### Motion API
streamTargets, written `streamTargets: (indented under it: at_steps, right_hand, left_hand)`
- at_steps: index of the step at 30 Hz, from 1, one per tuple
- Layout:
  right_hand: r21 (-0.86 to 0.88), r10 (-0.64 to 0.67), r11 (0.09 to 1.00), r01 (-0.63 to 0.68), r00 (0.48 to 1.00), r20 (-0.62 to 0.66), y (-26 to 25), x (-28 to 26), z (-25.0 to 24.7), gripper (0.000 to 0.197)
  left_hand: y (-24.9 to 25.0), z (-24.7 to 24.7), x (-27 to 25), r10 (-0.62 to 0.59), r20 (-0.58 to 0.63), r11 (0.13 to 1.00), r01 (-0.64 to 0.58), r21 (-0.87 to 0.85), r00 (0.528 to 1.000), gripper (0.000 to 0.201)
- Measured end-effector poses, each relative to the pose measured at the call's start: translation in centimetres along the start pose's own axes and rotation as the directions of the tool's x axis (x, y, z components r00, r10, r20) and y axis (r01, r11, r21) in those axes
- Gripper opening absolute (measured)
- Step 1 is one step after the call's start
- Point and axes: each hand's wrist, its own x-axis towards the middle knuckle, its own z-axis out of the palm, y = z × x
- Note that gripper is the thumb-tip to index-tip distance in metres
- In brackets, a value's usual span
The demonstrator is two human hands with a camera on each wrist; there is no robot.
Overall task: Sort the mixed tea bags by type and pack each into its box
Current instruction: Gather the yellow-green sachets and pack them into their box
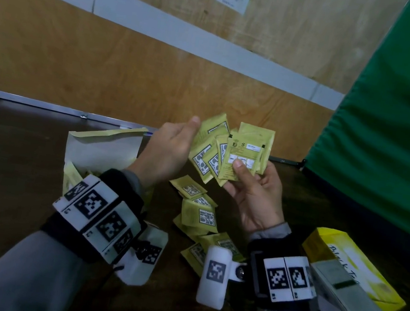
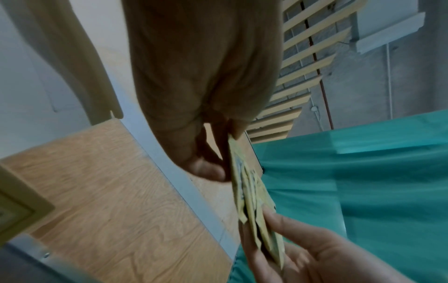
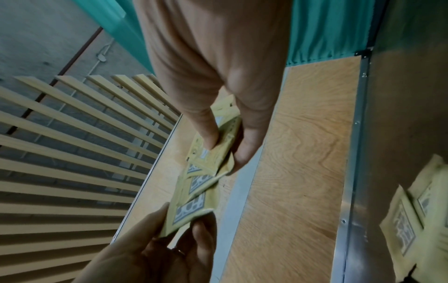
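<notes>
- Both hands hold one fan of yellow tea bags (image 1: 222,150): right hand (image 1: 255,191) pinching (thumb on front), left hand (image 1: 169,149) gripping the far edge.
- More sachets (image 1: 198,212) litter the table (image 1: 7,163).

The left hand (image 2: 194,92) fills the upper middle, its thumb and fingers pinching the top of a fanned stack of yellow tea bags (image 2: 252,201). The right hand (image 2: 315,254) grips the stack's lower end. Behind them hang a green curtain (image 2: 375,172) and a wooden panel (image 2: 101,191).
</notes>
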Motion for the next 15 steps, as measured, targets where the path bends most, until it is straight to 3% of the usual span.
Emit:
streamTargets:
  at_steps: [2, 4, 8, 12, 15]
  right_hand:
    - [0.011, -0.011, 1.0, 0.011, 1.0, -0.03, 0.0, 0.0, -0.1, 0.039]
    - [0.024, -0.016, 1.0, 0.017, 0.999, -0.048, 0.0, 0.1, -0.1, 0.039]
    - [-0.019, -0.039, 0.999, 0.039, 0.999, 0.003, -0.1, -0.2, 0.1, 0.035]
    - [-0.161, -0.035, 0.985, 0.058, 0.989, 0.14, 0.0, -0.7, 0.7, 0.026]
    - [-0.274, -0.031, 0.96, 0.062, 0.993, 0.114, 0.4, -0.5, 0.6, 0.023]
  left_hand:
    - [0.2, -0.3, 0.0, -0.046, 0.105, 0.998, 0.05, -0.03, 0.993, 0.048]
    - [0.3, -0.4, 0.2, -0.143, 0.227, 0.977, 0.174, -0.126, 0.963, 0.038]
    - [1.5, 0.1, -0.1, -0.312, 0.324, 0.841, 0.418, -0.343, 0.893, 0.02]
    - [0.9, 0.9, -0.8, -0.203, 0.335, 0.942, 0.277, -0.188, 0.92, 0.012]
    - [0.5, 1.2, -0.7, -0.198, 0.328, 0.933, 0.281, -0.227, 0.924, 0.018]
